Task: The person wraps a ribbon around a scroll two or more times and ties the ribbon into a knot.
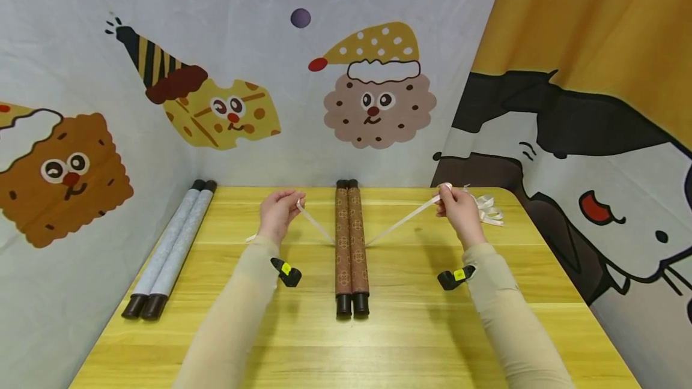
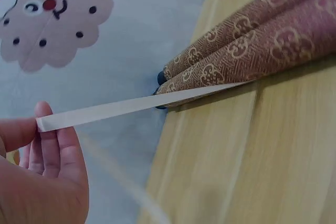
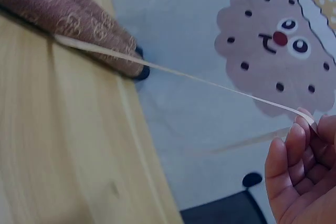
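A brown patterned scroll (image 1: 343,239), rolled from both ends into two rolls side by side with dark end knobs, lies upright across the middle of the table. A thin white ribbon (image 1: 402,222) passes beneath it and rises on both sides. My left hand (image 1: 278,214) pinches one end between thumb and fingers; in the left wrist view the ribbon (image 2: 105,111) runs taut to the scroll's edge. On the other side my right hand (image 1: 458,212) pinches the opposite length, stretched thin in the right wrist view. Both hands are raised, apart from the scroll.
A pale blue double-rolled scroll (image 1: 175,251) with dark knobs lies at the table's left edge. Several loose white ribbons (image 1: 488,209) are heaped behind my right hand. Cartoon-printed cloth (image 1: 254,161) hangs along the table's back, with more cloth at both sides.
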{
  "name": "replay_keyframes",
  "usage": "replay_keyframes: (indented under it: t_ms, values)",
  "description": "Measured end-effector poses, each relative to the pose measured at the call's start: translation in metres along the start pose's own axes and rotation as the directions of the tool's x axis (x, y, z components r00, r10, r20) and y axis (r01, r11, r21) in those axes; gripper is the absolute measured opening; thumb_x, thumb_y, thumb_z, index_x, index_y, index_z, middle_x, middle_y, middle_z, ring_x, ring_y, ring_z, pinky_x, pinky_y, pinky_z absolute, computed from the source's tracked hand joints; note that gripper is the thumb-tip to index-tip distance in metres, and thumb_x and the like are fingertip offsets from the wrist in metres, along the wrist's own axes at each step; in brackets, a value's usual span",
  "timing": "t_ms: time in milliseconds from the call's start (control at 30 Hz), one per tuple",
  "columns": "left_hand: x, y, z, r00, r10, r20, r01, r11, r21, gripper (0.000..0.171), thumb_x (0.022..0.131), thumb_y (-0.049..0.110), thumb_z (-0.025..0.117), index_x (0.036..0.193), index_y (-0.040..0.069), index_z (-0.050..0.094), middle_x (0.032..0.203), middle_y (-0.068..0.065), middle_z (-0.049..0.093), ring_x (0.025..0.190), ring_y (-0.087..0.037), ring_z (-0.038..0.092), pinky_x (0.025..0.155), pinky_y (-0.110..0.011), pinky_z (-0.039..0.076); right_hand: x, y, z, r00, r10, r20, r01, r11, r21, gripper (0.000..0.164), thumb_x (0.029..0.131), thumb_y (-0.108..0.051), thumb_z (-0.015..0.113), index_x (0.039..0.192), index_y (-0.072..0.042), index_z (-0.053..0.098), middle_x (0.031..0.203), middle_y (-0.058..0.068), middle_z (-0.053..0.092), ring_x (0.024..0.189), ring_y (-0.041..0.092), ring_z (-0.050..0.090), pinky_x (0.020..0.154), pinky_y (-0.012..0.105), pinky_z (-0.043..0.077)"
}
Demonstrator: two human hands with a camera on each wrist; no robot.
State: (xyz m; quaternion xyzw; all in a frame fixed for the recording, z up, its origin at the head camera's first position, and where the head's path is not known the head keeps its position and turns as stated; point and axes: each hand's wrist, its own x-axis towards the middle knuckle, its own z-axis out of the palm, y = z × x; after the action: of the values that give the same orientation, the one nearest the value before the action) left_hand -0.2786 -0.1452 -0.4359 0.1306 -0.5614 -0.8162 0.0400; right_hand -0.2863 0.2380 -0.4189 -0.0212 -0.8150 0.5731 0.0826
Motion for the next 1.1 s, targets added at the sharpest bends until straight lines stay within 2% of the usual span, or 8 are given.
replay_keyframes:
  t_ms: [100, 267, 333, 533, 700, 800, 933, 1100]
  values:
    - [-0.002, 0.002, 0.007, 0.997, 0.063, 0.052, -0.068, 0.991, 0.117, 0.021, 0.096, 0.003, 0.064, 0.113, -0.008, 0.061, 0.101, -0.015, 0.069, 0.077, -0.014, 0.066, 0.080, -0.032, 0.056, 0.001, -0.010, 0.006, 0.999, -0.028, 0.020, 0.028, 1.000, 0.013, 0.049, 0.106, -0.034, 0.046, 0.108, 0.011, 0.063, 0.082, 0.012, 0.061, 0.063, 0.005, 0.058, 0.062, 0.020, 0.054]
    - [-0.006, 0.004, 0.024, 0.982, 0.123, 0.146, -0.158, 0.952, 0.262, 0.016, 0.093, 0.003, 0.067, 0.106, -0.007, 0.066, 0.100, -0.017, 0.070, 0.075, -0.015, 0.065, 0.083, -0.040, 0.055, 0.003, -0.029, 0.019, 0.995, -0.074, 0.062, 0.072, 0.997, 0.039, 0.045, 0.106, -0.031, 0.049, 0.106, 0.011, 0.064, 0.083, 0.019, 0.061, 0.063, 0.007, 0.058, 0.062, 0.021, 0.054]
    - [-0.008, 0.004, 0.032, 0.972, 0.143, 0.188, -0.197, 0.928, 0.315, 0.016, 0.092, 0.003, 0.068, 0.105, -0.006, 0.067, 0.099, -0.017, 0.070, 0.075, -0.016, 0.065, 0.081, -0.038, 0.055, 0.004, -0.039, 0.025, 0.992, -0.085, 0.094, 0.081, 0.996, 0.047, 0.043, 0.105, -0.030, 0.050, 0.105, 0.011, 0.064, 0.079, 0.013, 0.062, 0.063, 0.008, 0.057, 0.062, 0.022, 0.054]
    - [-0.016, 0.000, 0.055, 0.932, 0.155, 0.329, -0.296, 0.849, 0.438, 0.016, 0.093, 0.009, 0.070, 0.105, -0.001, 0.072, 0.096, -0.012, 0.070, 0.087, -0.031, 0.065, 0.077, -0.035, 0.053, 0.006, -0.064, 0.046, 0.976, -0.122, 0.180, 0.119, 0.992, 0.028, 0.045, 0.103, -0.036, 0.053, 0.101, 0.006, 0.067, 0.077, 0.008, 0.062, 0.064, 0.011, 0.058, 0.064, 0.028, 0.056]
    - [-0.019, -0.003, 0.071, 0.888, 0.147, 0.436, -0.371, 0.790, 0.488, 0.017, 0.093, 0.011, 0.070, 0.107, 0.002, 0.073, 0.103, -0.008, 0.071, 0.091, -0.023, 0.066, 0.085, -0.043, 0.053, 0.011, -0.075, 0.061, 0.953, -0.170, 0.253, 0.175, 0.985, 0.002, 0.045, 0.103, -0.040, 0.051, 0.096, 0.001, 0.068, 0.079, 0.011, 0.062, 0.066, 0.017, 0.058, 0.065, 0.033, 0.056]
    - [-0.020, -0.005, 0.079, 0.874, 0.140, 0.466, -0.387, 0.781, 0.491, 0.019, 0.093, 0.011, 0.070, 0.110, 0.002, 0.073, 0.106, -0.008, 0.071, 0.094, -0.021, 0.065, 0.083, -0.038, 0.054, 0.014, -0.080, 0.067, 0.933, -0.210, 0.291, 0.218, 0.976, 0.004, 0.046, 0.104, -0.039, 0.049, 0.095, 0.002, 0.068, 0.083, 0.012, 0.063, 0.068, 0.021, 0.057, 0.067, 0.037, 0.055]
    - [-0.020, -0.008, 0.086, 0.873, 0.142, 0.467, -0.389, 0.780, 0.490, 0.021, 0.093, 0.012, 0.071, 0.111, 0.003, 0.074, 0.108, -0.006, 0.072, 0.097, -0.020, 0.065, 0.082, -0.032, 0.053, 0.016, -0.088, 0.074, 0.905, -0.262, 0.335, 0.272, 0.962, 0.018, 0.047, 0.106, -0.038, 0.046, 0.096, 0.002, 0.069, 0.091, 0.013, 0.064, 0.070, 0.024, 0.056, 0.068, 0.039, 0.054]
    - [-0.022, -0.012, 0.091, 0.868, 0.152, 0.473, -0.404, 0.771, 0.493, 0.022, 0.093, 0.015, 0.071, 0.113, 0.005, 0.074, 0.110, -0.006, 0.071, 0.101, -0.021, 0.065, 0.085, -0.036, 0.053, 0.017, -0.098, 0.083, 0.888, -0.272, 0.371, 0.286, 0.958, 0.019, 0.046, 0.106, -0.040, 0.045, 0.092, -0.003, 0.069, 0.089, 0.013, 0.064, 0.068, 0.024, 0.055, 0.067, 0.037, 0.052]
